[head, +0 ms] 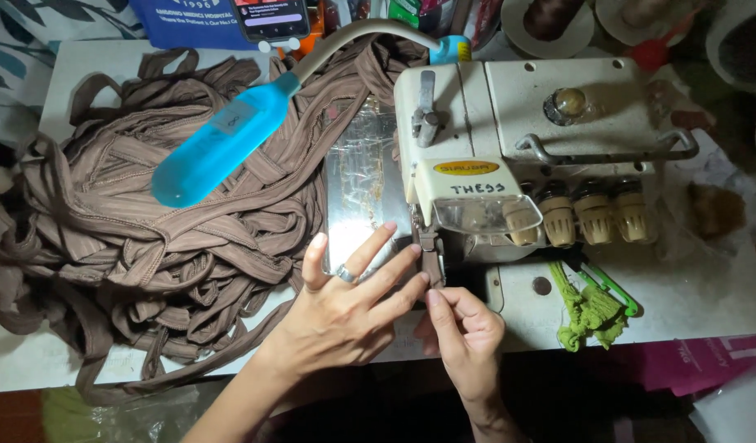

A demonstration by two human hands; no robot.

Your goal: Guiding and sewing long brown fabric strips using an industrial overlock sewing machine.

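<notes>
Sewing machine point(509, 148) fills my view; brown strip pile point(148, 221) lies left of it. My left hand point(345, 308) rests flat, fingers spread. My right hand point(464, 328) pinches the strip end point(431, 258) under the presser foot. Soft, light, floppy stuff; best gripped near that end.

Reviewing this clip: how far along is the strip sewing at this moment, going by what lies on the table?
Done: a big tangled heap of brown strips lies left of the sewing machine; whether they are stitched cannot be told. In hand: the left hand lies flat and the right hand pinches a brown strip at the machine's foot. Left: no separate unsewn stack shows, so the remainder cannot be judged.
</notes>
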